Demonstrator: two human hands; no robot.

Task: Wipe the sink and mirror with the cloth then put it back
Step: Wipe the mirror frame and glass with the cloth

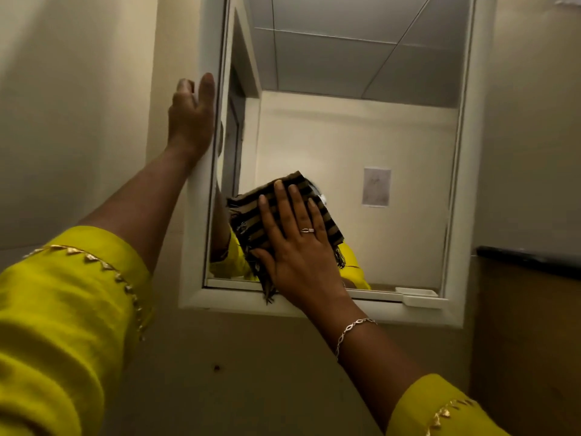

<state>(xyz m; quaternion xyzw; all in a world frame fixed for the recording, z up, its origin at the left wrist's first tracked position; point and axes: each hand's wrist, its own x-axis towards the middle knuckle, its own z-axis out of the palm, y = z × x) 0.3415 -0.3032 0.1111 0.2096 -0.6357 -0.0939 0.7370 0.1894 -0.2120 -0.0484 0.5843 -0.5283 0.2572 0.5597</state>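
hands flat: cloth (251, 215), mirror (361, 152) frame

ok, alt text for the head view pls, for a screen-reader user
A right hand presses a folded brown striped cloth flat against the lower left of a white-framed mirror. The left hand rests open on the frame's left edge. Both arms wear yellow sleeves.

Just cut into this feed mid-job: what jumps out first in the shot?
The right hand presses a dark striped cloth flat against the lower left of the white-framed mirror. The left hand braces on the frame's left edge. Bright yellow sleeves fill the bottom corners.
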